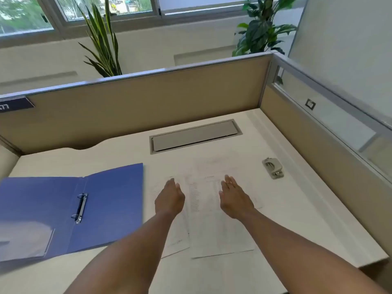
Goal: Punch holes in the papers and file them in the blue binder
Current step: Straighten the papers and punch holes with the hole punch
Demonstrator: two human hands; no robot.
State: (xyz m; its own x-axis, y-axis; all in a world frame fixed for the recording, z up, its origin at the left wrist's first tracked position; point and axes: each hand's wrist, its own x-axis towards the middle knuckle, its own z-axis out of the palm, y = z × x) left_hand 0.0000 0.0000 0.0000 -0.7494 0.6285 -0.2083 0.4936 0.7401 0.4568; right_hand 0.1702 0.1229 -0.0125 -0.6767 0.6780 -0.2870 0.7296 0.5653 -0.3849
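Loose white printed paper sheets (203, 211) lie overlapped at table centre, unpunched as far as can be seen. Judged thin, light and limp; best squared into a stack and lifted by opposite long edges. Left hand (169, 200) and right hand (234, 200) hover over them, fingers straight and close together, holding nothing. Open blue plastic ring binder (110, 198) lies at 9 o'clock; grey metal hole punch (273, 167) at 2 o'clock, on white table (297, 209).

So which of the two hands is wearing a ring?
The right hand, the one nearer the hole punch. A thin band shows on one of its fingers; the left hand, nearer the blue binder, is bare.
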